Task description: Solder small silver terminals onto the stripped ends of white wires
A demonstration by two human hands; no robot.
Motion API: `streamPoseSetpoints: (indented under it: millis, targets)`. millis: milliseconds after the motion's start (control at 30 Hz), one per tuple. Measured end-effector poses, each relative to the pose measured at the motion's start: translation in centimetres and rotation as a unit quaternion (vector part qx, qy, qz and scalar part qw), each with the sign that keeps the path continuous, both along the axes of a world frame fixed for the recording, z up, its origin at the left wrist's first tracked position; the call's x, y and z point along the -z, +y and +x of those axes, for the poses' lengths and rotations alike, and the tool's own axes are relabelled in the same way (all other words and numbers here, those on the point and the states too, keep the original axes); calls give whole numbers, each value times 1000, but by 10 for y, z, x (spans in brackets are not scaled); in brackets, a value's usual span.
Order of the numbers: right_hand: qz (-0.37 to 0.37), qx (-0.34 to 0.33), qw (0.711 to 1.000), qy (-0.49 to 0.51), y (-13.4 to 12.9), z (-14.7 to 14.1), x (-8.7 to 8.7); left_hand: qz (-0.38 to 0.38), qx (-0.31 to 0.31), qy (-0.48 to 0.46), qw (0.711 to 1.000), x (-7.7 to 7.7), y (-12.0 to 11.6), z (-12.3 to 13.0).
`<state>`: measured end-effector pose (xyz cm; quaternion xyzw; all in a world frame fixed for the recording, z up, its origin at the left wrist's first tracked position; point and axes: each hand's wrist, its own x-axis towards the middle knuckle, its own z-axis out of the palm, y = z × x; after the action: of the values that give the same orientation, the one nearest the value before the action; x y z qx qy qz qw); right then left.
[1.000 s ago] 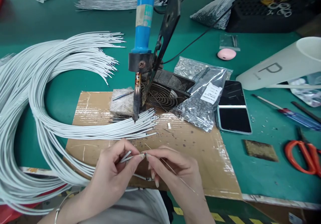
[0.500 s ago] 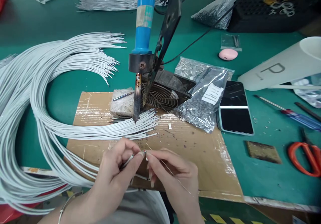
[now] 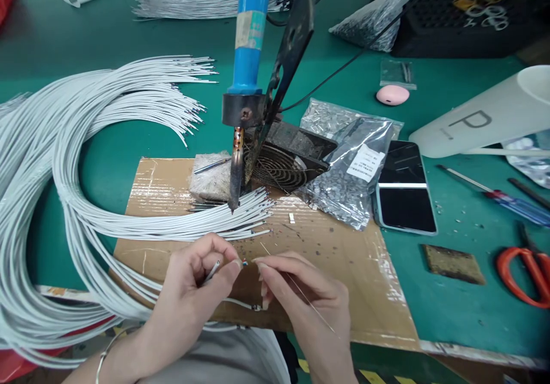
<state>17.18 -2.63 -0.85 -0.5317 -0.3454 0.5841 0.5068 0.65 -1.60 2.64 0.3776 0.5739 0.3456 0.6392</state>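
Note:
My left hand (image 3: 201,292) is closed in a pinch on a white cable (image 3: 212,270), and small coloured wire ends (image 3: 244,262) stick out past its thumb. To the right, my right hand (image 3: 305,298) is closed, with a thin strand of solder wire (image 3: 307,301) running across its fingers. Between thumb and forefinger of that hand I cannot make out anything more. A small gap separates the two hands. Just beyond them a bundle of white cables (image 3: 180,226) lies on the cardboard. Above that bundle, a blue soldering iron (image 3: 247,69) points tip down in its black stand (image 3: 286,57).
Cardboard (image 3: 344,281) covers the near part of the green bench. Behind the iron are a round-grilled fan (image 3: 279,169) and a bag of small metal parts (image 3: 352,172). Farther right are a phone (image 3: 406,186), a screwdriver (image 3: 494,194), red-handled scissors (image 3: 519,269) and a white cup (image 3: 481,112).
My hands have moved apart: the right has shifted slightly right, away from the wire ends in my left. A cable end with a small connector now shows more clearly below them.

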Motion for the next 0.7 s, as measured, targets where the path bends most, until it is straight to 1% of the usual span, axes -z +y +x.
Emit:
streamPoseSetpoints:
  millis: [200, 467, 700]
  targets:
    - [-6, -7, 1000, 16, 0, -3, -3, -11, 15, 22, 1000, -5, 7, 3]
    - [11, -21, 999, 23, -1, -5, -1, -18, 19, -2, 1000, -3, 7, 2]
    - [0, -5, 999, 38, -1, -9, -3, -14, 16, 10, 1000, -4, 10, 3]
